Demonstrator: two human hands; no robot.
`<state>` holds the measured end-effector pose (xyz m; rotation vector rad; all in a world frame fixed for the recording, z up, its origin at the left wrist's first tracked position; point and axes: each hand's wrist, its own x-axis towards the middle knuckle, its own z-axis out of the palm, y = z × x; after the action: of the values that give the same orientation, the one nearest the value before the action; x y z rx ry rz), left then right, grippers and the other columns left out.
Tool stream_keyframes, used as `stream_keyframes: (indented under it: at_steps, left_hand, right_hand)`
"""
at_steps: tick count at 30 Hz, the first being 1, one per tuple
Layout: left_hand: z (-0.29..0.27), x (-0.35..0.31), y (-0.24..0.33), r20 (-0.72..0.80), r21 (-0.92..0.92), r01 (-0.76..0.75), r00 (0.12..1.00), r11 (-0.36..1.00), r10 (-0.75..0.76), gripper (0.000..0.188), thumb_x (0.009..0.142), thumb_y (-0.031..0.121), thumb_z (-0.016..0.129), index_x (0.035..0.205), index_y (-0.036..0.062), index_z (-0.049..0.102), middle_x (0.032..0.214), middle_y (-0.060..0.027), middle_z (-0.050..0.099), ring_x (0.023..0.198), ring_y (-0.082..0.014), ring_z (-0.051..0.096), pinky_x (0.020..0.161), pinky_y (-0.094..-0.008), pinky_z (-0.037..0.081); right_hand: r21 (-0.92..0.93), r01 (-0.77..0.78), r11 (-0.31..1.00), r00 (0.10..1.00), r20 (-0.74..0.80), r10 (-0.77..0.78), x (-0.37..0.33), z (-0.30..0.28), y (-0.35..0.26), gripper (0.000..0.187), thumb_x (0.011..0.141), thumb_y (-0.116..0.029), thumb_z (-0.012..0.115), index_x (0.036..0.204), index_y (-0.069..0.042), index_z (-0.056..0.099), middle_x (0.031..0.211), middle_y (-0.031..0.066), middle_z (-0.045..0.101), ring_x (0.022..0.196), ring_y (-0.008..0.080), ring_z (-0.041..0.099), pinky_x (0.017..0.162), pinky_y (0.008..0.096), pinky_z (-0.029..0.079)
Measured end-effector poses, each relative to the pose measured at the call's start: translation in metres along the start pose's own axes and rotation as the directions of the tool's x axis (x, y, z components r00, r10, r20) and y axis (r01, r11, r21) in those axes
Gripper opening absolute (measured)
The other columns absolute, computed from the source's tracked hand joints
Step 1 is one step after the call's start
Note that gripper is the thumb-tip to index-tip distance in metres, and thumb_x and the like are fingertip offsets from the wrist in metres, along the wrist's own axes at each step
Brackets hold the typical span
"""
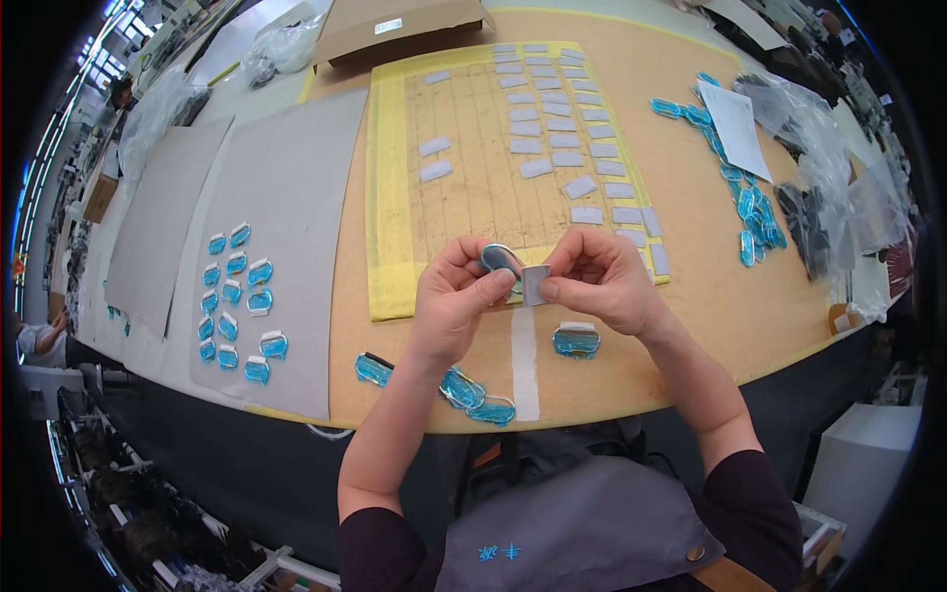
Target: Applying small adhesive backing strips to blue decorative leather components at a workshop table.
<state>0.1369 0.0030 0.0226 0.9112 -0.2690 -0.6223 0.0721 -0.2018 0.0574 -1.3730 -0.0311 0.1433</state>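
Note:
My left hand (456, 296) pinches a small oval piece with a shiny rim (499, 259) between thumb and fingers. Close beside it, my right hand (604, 281) grips a small grey rectangular patch (536, 285), which meets the oval piece's edge; my fingers partly hide the join. Below my right hand lies a blue oval piece with a pale strip along its top (576, 340). Near my left forearm are more blue oval pieces (462, 389), one with a dark strip (374, 369). Beyond my hands, several grey patches (561, 124) lie in rows on a yellow-edged board (391, 247).
On a grey sheet (296, 227) at the left, several blue pieces with pale strips (229, 326) stand in rows. A chain-like pile of blue pieces (755, 212) lies at the right, beside a white paper (735, 128) and clear plastic bags (819, 148). A cardboard box (395, 28) sits at the back.

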Motion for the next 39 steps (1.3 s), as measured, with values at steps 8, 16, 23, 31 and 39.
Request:
stream_keyframes:
  at_steps: [8,16,23,31,39]
  left_hand:
    - [0.004,0.0,-0.001,-0.038,0.041,0.025,0.999,0.999,-0.023,0.023,0.087,0.006,0.07,0.106,0.0041,0.057,0.096,-0.007,0.068,0.083,-0.0095,0.062,0.068,-0.0229,0.05]
    - [0.002,-0.003,0.001,0.167,-0.195,0.088,0.984,0.977,-0.056,0.032,0.087,0.007,0.07,0.116,0.0022,0.057,0.103,-0.0117,0.066,0.083,-0.0142,0.064,0.072,-0.0259,0.053]
    - [-0.002,-0.002,-0.004,0.273,-0.227,0.095,0.961,0.969,-0.03,0.04,0.083,0.008,0.075,0.117,0.0011,0.055,0.104,-0.0131,0.066,0.081,-0.0171,0.065,0.068,-0.0285,0.056]
    - [0.003,-0.003,-0.004,0.23,-0.228,0.094,0.972,0.969,-0.04,0.03,0.08,0.009,0.078,0.103,0.0005,0.061,0.101,-0.012,0.064,0.081,-0.0173,0.065,0.065,-0.0267,0.056]
    - [0.002,-0.003,-0.008,0.269,-0.222,0.089,0.963,0.971,-0.026,0.029,0.079,0.012,0.079,0.1,0.0008,0.062,0.095,-0.0096,0.061,0.079,-0.0158,0.062,0.063,-0.0253,0.054]
  right_hand:
    - [-0.348,0.232,0.908,0.972,0.039,-0.233,-0.004,0.007,-0.005,0.008,0.079,-0.001,0.073,0.083,-0.001,0.066,0.085,0.004,0.068,0.08,0.0073,0.063,0.073,0.0223,0.051]
    - [-0.01,0.122,0.992,0.992,0.019,-0.122,-0.003,-0.002,0.0,0.013,0.079,0.001,0.073,0.089,-0.001,0.065,0.085,0.003,0.068,0.079,0.0068,0.063,0.073,0.0222,0.051]
    - [0.124,0.033,0.992,0.996,0.082,-0.043,-0.005,-0.003,-0.004,0.016,0.079,-0.001,0.076,0.089,-0.003,0.064,0.086,0.001,0.066,0.08,0.0052,0.062,0.072,0.0209,0.05]
    - [0.167,-0.018,0.986,0.996,0.092,0.002,-0.007,-0.002,-0.002,0.016,0.079,0.0,0.075,0.089,-0.003,0.063,0.085,-0.0004,0.065,0.08,0.0046,0.061,0.072,0.0209,0.05]
    - [0.209,-0.032,0.977,0.996,0.094,0.012,-0.001,-0.01,-0.006,0.018,0.08,-0.003,0.076,0.09,-0.004,0.061,0.088,0.0032,0.067,0.077,0.0053,0.061,0.066,0.0193,0.049]
